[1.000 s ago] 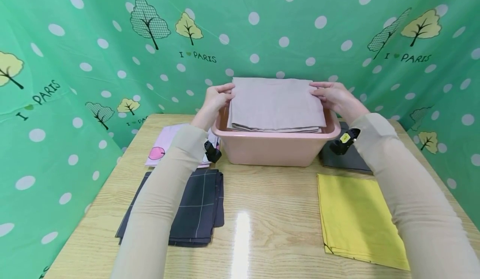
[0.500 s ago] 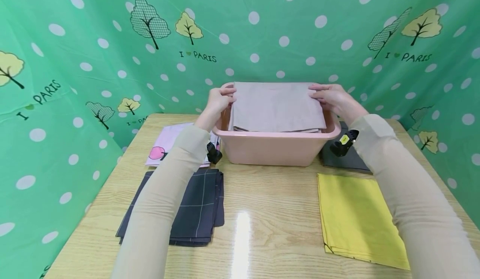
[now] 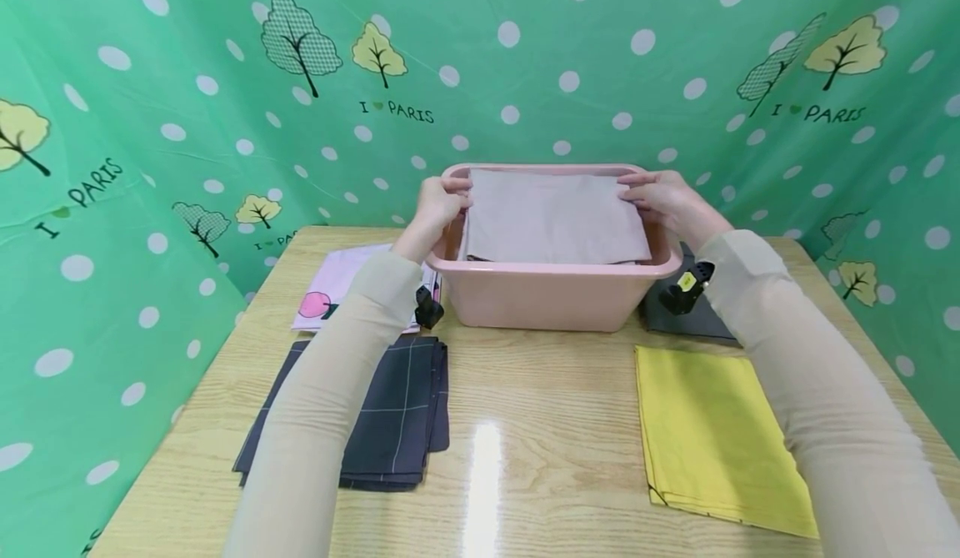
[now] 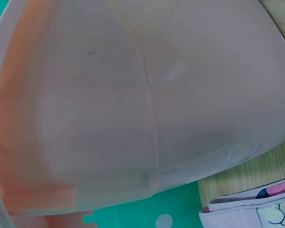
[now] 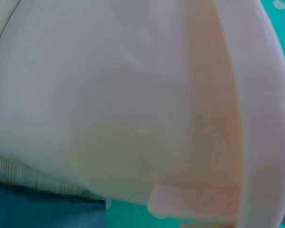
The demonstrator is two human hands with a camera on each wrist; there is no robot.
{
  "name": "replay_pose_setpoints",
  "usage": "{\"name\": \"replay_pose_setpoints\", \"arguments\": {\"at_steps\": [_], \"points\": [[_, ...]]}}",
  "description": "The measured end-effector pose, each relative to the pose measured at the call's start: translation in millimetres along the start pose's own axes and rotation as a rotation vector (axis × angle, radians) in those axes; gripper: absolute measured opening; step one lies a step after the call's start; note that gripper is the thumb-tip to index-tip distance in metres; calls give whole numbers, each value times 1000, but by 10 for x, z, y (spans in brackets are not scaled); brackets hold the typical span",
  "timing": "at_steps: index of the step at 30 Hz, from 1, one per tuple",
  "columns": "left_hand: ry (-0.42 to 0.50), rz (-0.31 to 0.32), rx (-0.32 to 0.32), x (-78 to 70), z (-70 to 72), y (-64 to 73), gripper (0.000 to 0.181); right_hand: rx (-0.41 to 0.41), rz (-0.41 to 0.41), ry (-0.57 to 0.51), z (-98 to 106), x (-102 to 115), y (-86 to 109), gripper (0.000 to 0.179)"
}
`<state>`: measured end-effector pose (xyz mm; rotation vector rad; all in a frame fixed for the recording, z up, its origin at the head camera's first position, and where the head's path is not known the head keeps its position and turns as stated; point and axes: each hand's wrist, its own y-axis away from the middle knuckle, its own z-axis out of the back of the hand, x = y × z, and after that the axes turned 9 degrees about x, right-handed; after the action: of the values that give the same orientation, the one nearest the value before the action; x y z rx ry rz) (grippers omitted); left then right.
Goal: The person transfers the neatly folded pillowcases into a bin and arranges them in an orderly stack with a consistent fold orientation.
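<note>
A folded light grey cloth (image 3: 555, 216) lies in the mouth of a pink plastic basin (image 3: 536, 295) at the back of the table. My left hand (image 3: 438, 208) pinches the cloth near its far left corner. At the far right corner my right hand (image 3: 663, 199) grips it with thumb and fingers. The thumbs are mostly hidden. In the left wrist view the basin's outer wall (image 4: 109, 109) fills most of the picture, and the right wrist view shows its other side wall (image 5: 118, 104); the cloth is out of sight in both.
Left of the basin lie a lilac printed cloth (image 3: 330, 281) and, nearer, a dark checked cloth (image 3: 390, 424). On the right are a dark grey cloth (image 3: 675, 320) and a yellow cloth (image 3: 712, 441). A green dotted curtain (image 3: 480, 66) stands behind the wooden table (image 3: 540, 458).
Both hands have lowered slightly with the light grey cloth. It sits deeper in the basin, and the basin's far rim now shows behind it.
</note>
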<state>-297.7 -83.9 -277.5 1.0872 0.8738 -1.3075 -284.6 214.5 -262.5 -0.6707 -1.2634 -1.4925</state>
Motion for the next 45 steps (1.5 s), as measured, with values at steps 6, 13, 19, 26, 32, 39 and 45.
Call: {"name": "replay_pose_setpoints", "arguments": {"at_steps": [6, 13, 19, 26, 32, 39, 45], "points": [[10, -122, -17, -25, 28, 84, 32, 39, 128, -11, 6, -1, 86, 48], [-80, -214, 38, -38, -9, 221, 29, 58, 261, 31, -15, -30, 249, 45], [-44, -268, 77, -37, -94, 373, 27, 60, 370, 120, -63, -92, 392, 38], [-16, -374, 120, -32, -177, 529, 27, 64, 454, 149, -95, -186, 514, 31], [13, -459, 150, -44, -254, 691, 26, 44, 515, 216, -97, -251, 628, 34], [32, -523, 192, -7, -351, 838, 25, 30, 532, 283, -88, -319, 806, 32], [38, -557, 206, 38, -430, 960, 26, 46, 536, 318, -69, -393, 945, 30]]}}
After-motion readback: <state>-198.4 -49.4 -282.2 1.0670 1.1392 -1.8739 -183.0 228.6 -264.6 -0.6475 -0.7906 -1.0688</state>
